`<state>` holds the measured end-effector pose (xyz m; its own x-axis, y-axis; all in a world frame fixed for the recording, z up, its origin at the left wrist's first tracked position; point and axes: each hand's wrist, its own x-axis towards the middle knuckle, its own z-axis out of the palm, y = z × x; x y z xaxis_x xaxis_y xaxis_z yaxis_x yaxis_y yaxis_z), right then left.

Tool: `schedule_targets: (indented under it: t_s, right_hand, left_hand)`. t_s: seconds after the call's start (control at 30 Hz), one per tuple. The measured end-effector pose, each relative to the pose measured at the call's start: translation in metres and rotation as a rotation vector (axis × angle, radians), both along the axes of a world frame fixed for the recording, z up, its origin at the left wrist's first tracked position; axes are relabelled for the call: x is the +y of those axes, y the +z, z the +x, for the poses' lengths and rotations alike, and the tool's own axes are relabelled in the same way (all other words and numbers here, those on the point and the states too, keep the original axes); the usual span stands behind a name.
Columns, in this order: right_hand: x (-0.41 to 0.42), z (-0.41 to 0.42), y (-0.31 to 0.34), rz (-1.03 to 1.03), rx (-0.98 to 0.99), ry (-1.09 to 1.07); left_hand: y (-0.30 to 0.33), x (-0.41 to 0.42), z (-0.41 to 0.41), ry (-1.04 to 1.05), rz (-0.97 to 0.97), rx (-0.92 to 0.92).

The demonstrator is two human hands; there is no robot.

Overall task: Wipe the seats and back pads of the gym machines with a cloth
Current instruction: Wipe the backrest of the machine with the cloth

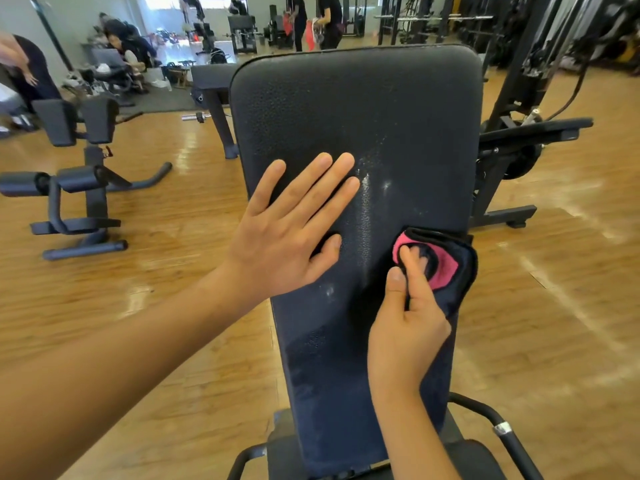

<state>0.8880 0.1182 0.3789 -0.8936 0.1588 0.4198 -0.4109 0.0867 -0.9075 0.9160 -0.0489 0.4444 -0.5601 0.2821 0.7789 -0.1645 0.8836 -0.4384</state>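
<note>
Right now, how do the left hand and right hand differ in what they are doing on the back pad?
The left hand lies flat with fingers spread and holds nothing; the right hand grips the cloth. The left hand sits further up the back pad; the right hand works near its right edge. Both touch the pad.

Two hands (287, 233), one cloth (450, 268), one back pad (363, 116).
</note>
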Motion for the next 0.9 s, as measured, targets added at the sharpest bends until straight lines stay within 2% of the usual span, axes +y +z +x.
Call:
schedule_targets:
  t_s: [0.27,0.37,0.47,0.6,0.73,0.9]
  right_hand:
    - [-0.029,0.057,-0.011,0.026,-0.003,0.135]
    - [-0.015,0.057,0.0,-0.02,-0.083,0.16]
    - [0.007,0.047,0.018,-0.116,-0.144,0.077]
    - [0.013,0.028,0.027,-0.166,-0.101,-0.092]
    - [-0.02,0.035,0.009,-0.055,-0.071,-0.017]
    - [-0.039,0.06,-0.03,0.183,0.148,0.031]
  left_hand:
    - [0.0,-0.001,0.001,-0.001,0.004,-0.019]
    - [0.001,0.001,0.002,0.01,-0.008,-0.03]
    - [0.001,0.001,0.003,0.015,-0.001,-0.037]
    - [0.002,0.001,0.005,0.024,0.008,-0.051]
    - [0.006,0.002,0.007,0.04,0.002,-0.098]
    - [0.015,0.004,0.014,0.028,-0.01,-0.177]
